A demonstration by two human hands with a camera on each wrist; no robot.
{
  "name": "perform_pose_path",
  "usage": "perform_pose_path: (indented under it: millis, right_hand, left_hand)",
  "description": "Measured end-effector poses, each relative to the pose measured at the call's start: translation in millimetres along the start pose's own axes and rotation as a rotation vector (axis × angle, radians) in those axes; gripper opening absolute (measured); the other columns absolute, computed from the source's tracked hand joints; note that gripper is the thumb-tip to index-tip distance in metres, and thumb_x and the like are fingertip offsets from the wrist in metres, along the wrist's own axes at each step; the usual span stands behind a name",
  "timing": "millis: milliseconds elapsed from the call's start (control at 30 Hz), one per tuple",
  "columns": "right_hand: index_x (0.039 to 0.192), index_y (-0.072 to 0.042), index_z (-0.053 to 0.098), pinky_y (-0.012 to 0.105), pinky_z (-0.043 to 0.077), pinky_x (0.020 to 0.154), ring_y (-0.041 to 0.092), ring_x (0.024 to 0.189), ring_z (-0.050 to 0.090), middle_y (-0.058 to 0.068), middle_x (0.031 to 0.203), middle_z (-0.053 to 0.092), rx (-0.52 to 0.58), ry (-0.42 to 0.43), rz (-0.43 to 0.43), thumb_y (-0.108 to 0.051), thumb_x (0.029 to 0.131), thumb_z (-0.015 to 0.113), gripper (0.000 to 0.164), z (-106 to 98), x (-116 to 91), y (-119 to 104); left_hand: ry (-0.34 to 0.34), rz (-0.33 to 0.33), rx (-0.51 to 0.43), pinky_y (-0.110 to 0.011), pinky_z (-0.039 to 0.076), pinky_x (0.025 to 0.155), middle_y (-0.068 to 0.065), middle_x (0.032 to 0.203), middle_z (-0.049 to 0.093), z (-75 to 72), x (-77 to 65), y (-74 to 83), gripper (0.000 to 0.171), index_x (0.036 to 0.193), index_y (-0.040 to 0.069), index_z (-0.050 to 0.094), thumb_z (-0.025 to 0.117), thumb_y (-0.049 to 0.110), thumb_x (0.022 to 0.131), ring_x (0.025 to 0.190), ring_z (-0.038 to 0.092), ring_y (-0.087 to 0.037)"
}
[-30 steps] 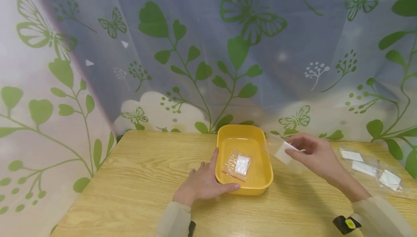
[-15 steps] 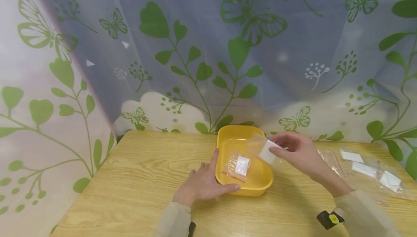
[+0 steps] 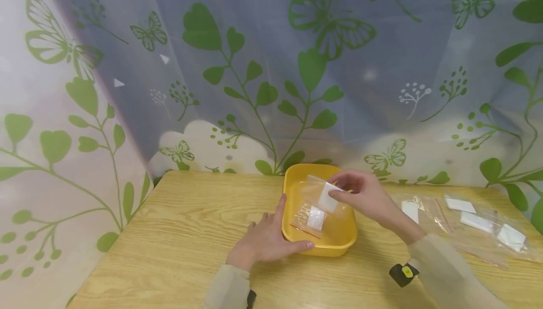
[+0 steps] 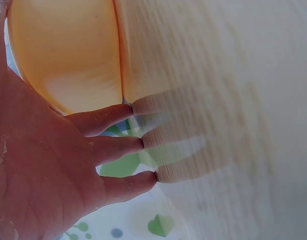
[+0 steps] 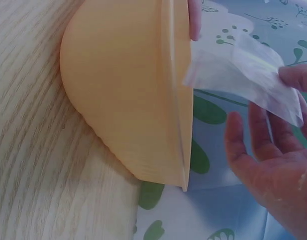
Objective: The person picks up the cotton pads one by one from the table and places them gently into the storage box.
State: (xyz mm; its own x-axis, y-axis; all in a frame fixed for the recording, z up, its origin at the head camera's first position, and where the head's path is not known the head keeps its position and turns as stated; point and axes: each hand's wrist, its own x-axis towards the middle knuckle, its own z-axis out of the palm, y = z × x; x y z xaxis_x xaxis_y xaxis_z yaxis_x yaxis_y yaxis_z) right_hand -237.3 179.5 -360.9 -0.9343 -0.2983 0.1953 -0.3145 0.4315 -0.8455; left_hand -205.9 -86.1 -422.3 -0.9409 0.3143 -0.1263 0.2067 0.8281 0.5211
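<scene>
A yellow plastic tray [image 3: 337,236] stands on the wooden table. My left hand [image 3: 265,240] lies against its near left corner, the thumb over the near rim and the index finger along the left wall. In the left wrist view the other fingers [image 4: 118,145] stretch out straight, their tips on the table. My right hand [image 3: 369,200] pinches a clear zip bag [image 3: 325,198] with a flat white piece inside, above the tray's right half. A second zip bag [image 3: 315,218], red-striped along one edge, lies in the tray with a white piece in it.
Several more clear bags with white pieces [image 3: 477,221] lie overlapping on the table's right side. One bag [image 3: 409,211] is partly covered by my right forearm. A curtain [image 3: 254,63] printed with leaves and butterflies hangs behind the table [image 3: 169,233].
My right hand has carried the zip bag leftward, from beside the tray to over its inside. My left hand and the tray have stayed in place.
</scene>
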Motion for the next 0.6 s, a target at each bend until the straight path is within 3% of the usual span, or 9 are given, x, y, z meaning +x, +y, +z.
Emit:
perform_pose_path:
  millis: [133,300,400,600]
  right_hand:
    - [0.110,-0.012,0.073,0.026,0.054,0.070,0.020,0.085,0.066,0.006,0.093,0.071,-0.030,-0.090,0.036,-0.024,0.091,0.078,0.023,5,6,5]
    - [0.107,-0.016,0.074,0.026,0.050,0.067,0.020,0.082,0.065,0.003,0.089,0.070,-0.077,-0.197,0.022,-0.025,0.092,0.078,0.018,10,11,13]
    - [0.106,-0.014,0.074,0.025,0.050,0.068,0.017,0.081,0.066,0.002,0.088,0.071,-0.106,-0.205,-0.005,-0.022,0.092,0.077,0.017,12,14,19]
    - [0.113,-0.006,0.073,0.030,0.054,0.080,0.016,0.093,0.068,0.001,0.097,0.074,-0.177,-0.131,-0.044,-0.018,0.093,0.074,0.023,14,15,22]
  left_hand:
    - [0.000,-0.006,-0.001,-0.073,0.025,0.119,-0.017,0.159,0.046,-1.1,-0.8,0.0,0.128,0.166,0.024,-0.005,0.060,0.087,0.076,0.150,0.036,-0.046]
    - [-0.006,-0.020,0.013,-0.072,0.025,0.119,-0.018,0.159,0.045,0.0,0.3,-1.4,0.127,0.166,0.025,-0.007,0.059,0.087,0.077,0.151,0.035,-0.046]
    - [-0.013,-0.018,0.010,-0.073,0.025,0.118,-0.018,0.159,0.045,0.2,1.0,-1.4,0.126,0.166,0.025,-0.008,0.059,0.086,0.078,0.151,0.034,-0.046]
    - [-0.017,-0.013,0.003,-0.073,0.024,0.118,-0.018,0.160,0.044,0.5,1.2,-0.4,0.126,0.166,0.025,-0.008,0.060,0.086,0.078,0.151,0.034,-0.047]
